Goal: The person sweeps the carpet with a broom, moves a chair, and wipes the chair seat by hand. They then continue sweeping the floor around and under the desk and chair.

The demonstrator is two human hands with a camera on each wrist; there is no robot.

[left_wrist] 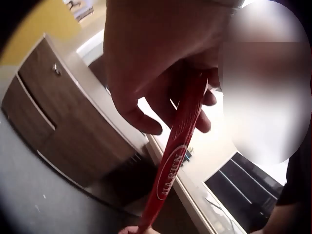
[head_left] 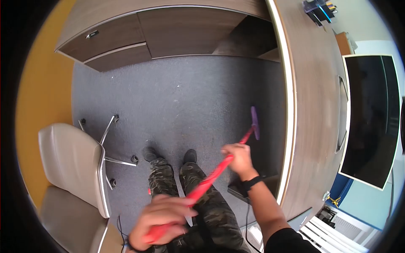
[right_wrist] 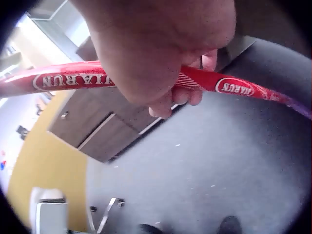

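A long broom [head_left: 213,176] with a red handle slants from the bottom centre of the head view to the right. Its narrow purple head [head_left: 255,122] is down at the floor, near the desk's underside. My left hand [head_left: 165,213] grips the upper end of the handle, near my body. Lower down, my right hand [head_left: 239,159] holds the handle with its fingers wrapped round it. In the right wrist view, white lettering shows on the red handle [right_wrist: 234,87] on both sides of the hand.
Grey carpet [head_left: 177,101] carries a few white scraps. Brown drawers [head_left: 109,40] stand ahead, and a long desk [head_left: 312,105] with a monitor [head_left: 371,118] runs along the right. A beige wheeled chair [head_left: 74,164] is at the left. A cable [head_left: 248,223] hangs by my right arm.
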